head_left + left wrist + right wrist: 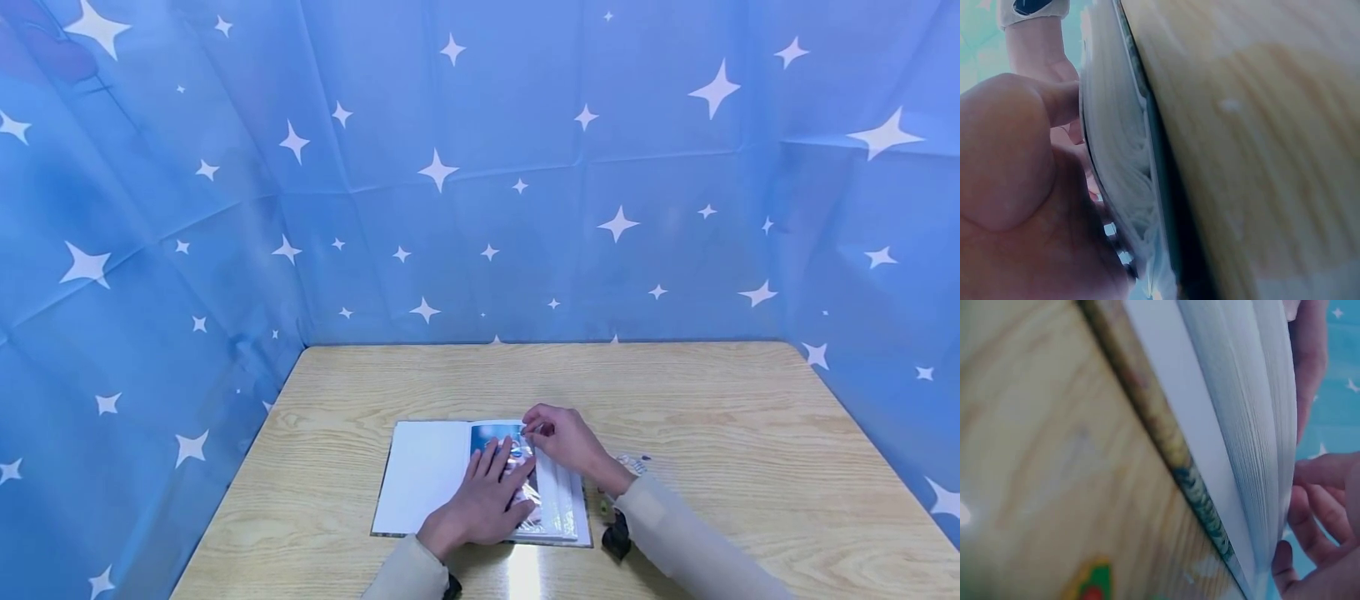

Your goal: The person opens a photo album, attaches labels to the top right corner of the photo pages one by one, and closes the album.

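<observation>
Here's the glossy picture page (483,431), right under the spread fingers of the left hand (480,507), and up at its top edge, just beyond those fingertips, the right hand (568,440) is pinching with thumb and finger! The open album (427,471) reaches out left of the fingers, the wooden table (750,433) beneath, starry blue cloth (525,217) beyond both hands.

Blue fabric curtain (525,92) covered in white four-pointed stars, with a purple patch (56,52) up at 10 o'clock. Pale tan woodgrain surface (750,450). The open rectangular album (427,471) is plain white at 9 o'clock, cover edge (1200,495) mottled yellow-brown and green; glossy picture (486,432) goes blue at its 12. Cream fabric sleeves (686,533), btw.
</observation>
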The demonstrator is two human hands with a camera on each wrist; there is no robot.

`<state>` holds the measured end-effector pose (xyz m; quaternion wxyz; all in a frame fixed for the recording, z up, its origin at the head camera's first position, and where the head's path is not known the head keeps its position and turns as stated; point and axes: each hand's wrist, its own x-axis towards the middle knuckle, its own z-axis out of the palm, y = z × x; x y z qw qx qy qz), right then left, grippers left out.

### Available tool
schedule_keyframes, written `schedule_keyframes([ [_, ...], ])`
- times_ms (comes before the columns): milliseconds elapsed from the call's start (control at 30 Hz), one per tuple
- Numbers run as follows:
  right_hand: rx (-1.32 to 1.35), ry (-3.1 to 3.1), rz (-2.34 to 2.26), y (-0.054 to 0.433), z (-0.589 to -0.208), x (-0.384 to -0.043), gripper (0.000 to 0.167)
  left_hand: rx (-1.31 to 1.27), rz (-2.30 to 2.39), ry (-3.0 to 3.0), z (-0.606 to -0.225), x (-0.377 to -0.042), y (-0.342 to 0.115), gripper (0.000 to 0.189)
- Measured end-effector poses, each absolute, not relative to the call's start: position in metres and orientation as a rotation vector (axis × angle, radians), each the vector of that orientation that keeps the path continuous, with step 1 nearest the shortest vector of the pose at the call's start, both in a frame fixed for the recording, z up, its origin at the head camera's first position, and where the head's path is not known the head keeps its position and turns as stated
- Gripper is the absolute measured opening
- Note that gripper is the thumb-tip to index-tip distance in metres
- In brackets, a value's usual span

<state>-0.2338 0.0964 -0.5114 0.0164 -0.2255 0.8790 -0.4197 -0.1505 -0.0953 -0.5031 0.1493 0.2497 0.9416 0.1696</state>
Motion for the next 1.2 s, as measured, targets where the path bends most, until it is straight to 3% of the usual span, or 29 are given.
schedule_keyframes([
  [667,-0.566,2.585,-1.421,0.105,-0.515,-0.242,0.037,0.719,0.463,2.72,-0.503,-0.151,-0.095,0.06],
  [1200,-0.411,2.665,-1.378,0.094,-0.522,-0.248,0.034,0.715,0.471,2.709,-0.503,-0.15,-0.094,0.061],
])
